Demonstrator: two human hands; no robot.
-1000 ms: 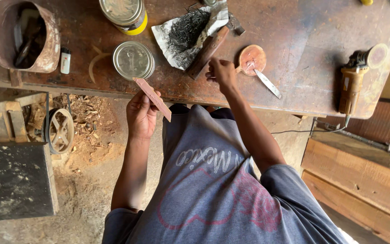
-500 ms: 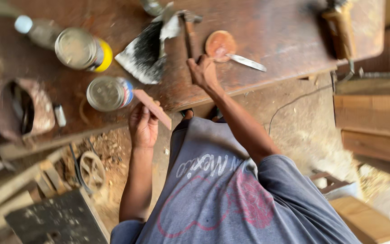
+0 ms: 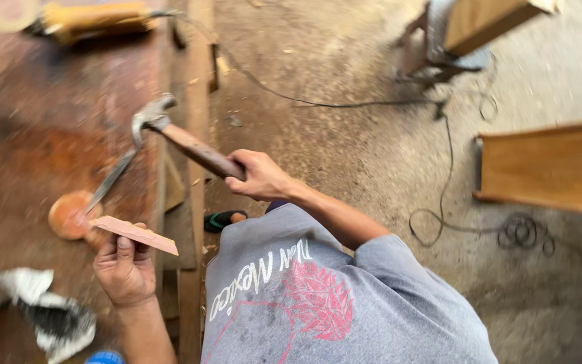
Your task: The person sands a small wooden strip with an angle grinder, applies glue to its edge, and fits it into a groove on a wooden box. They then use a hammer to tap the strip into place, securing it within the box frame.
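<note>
Two hands show, both the person's own: the left hand closed on one thin strip of wood, and the right hand gripping one claw hammer by its wooden handle. On the workbench to the left lie one small round orange lid, one metal blade across it, and one crumpled sheet of paper with dark powder at the near left. One yellow power tool sits at the far left, with one black cable trailing over the floor. Two wooden pieces stand right: one plank, one far frame.
</note>
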